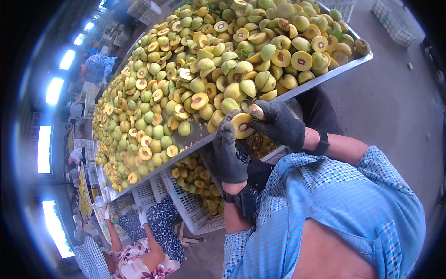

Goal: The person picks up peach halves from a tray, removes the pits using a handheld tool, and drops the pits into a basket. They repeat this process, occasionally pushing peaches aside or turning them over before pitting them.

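My left hand (228, 157), in a dark grey glove, holds a yellow peach half (240, 129) with its cut face and stone cavity turned up. My right hand (284, 123), gloved alike, grips the short wooden handle (257, 112) of a pitting tool. The tool's thin curved metal loop (244, 104) shows beside the peach half; whether it touches the flesh I cannot tell. Both hands are at the near rim of a metal-edged table (313, 82). Heaped on it are many halved peaches (199, 100), some with brown stones in their cut faces.
Below the rim, a white plastic crate (205, 226) holds peach pieces (198, 179). Stones and scraps (259, 144) lie under my hands. At lower left sits a co-worker (143, 254) in white gloves. Other crates (392, 26) stand on the floor at upper right.
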Tool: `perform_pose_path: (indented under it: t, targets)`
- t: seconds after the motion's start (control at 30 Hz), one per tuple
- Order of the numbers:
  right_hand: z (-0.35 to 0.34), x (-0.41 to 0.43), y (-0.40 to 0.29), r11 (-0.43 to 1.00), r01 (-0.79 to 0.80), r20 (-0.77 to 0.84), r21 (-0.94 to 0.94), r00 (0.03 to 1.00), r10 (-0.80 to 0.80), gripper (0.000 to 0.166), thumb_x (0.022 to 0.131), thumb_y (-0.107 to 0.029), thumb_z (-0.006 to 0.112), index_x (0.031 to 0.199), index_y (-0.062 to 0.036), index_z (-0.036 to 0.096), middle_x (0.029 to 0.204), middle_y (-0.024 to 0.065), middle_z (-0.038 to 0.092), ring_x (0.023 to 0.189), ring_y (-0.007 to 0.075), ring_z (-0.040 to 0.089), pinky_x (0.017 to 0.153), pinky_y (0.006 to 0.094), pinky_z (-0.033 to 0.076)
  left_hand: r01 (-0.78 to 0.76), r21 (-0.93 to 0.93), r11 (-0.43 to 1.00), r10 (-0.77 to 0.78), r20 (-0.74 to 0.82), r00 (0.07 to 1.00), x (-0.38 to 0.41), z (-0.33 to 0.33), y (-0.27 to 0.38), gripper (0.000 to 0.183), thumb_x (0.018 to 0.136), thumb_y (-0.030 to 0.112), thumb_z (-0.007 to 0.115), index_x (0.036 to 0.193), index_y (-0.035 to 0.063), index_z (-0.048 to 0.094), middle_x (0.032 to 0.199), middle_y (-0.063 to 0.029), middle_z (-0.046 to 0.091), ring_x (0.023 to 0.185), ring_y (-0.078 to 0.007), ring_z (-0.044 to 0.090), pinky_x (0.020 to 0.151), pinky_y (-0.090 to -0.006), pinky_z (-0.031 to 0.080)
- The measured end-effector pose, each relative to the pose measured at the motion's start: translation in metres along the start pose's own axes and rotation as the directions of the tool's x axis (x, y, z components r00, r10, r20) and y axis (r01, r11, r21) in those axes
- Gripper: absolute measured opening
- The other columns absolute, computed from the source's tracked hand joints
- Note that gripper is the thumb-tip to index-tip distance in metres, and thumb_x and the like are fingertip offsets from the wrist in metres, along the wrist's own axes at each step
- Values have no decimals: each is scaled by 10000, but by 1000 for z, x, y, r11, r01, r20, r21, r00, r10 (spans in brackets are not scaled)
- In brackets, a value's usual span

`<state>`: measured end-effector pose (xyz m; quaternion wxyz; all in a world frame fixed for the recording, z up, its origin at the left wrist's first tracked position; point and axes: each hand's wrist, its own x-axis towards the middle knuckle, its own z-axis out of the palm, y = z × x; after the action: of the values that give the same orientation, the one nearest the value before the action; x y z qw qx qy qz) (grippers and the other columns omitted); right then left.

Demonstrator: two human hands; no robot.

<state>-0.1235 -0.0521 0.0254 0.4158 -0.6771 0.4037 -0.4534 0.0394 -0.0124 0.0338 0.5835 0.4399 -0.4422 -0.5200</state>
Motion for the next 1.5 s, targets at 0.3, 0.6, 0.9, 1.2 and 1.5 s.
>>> perform_pose_path:
  t: [0.3, 0.6, 0.9, 1.2, 1.5]
  targets:
    - [10, -5, 3, 885, 132, 24, -447, 991, -135, 191, 844, -76, 675, 1012, -68, 587, 834, 114, 647, 823, 349, 668, 680, 419, 509, -295, 728, 618, 283, 143, 948, -20, 30, 11, 426, 992, 163, 550, 1347, -69, 514, 1165, -115, 661, 1008, -209, 635, 915, -344, 509]
    - [11, -24, 11, 995, -45, 132, 85, 991, 33, 182, 927, -206, 635, 1006, -44, 656, 725, 81, 659, 618, 224, 663, 563, 358, 511, 85, -575, 814, -156, -76, 985, -4, 8, -14, 440, 948, 96, 603, 1345, -69, 510, 1147, -106, 663, 1005, -200, 639, 902, -306, 503]
    - [14, -32, 25, 905, -320, 236, 278, 937, 259, 231, 938, -255, 677, 951, -24, 671, 665, 10, 641, 602, 75, 613, 561, 272, 496, -121, 21, 992, 122, -64, 990, -6, 21, -11, 366, 1057, 164, 433, 1355, -41, 495, 1207, -136, 619, 1061, -180, 616, 862, -294, 533]
    - [40, -30, 48, 917, -318, 263, 240, 931, 254, 416, 932, -446, 674, 843, -41, 700, 584, 42, 603, 539, 110, 571, 531, 306, 473, 57, -338, 940, -88, -78, 993, -4, 17, -14, 354, 1085, 265, 391, 1199, -32, 547, 1182, -153, 623, 1041, -201, 627, 894, -301, 527]
    - [49, -28, 93, 995, 93, 188, 34, 977, -97, 291, 944, -328, 642, 1076, -73, 689, 824, 132, 687, 761, 201, 686, 693, 338, 531, 47, -282, 958, -87, -129, 988, 10, 25, -46, 446, 1057, 406, 451, 1045, -10, 613, 1069, -143, 634, 1002, -262, 625, 883, -382, 534]
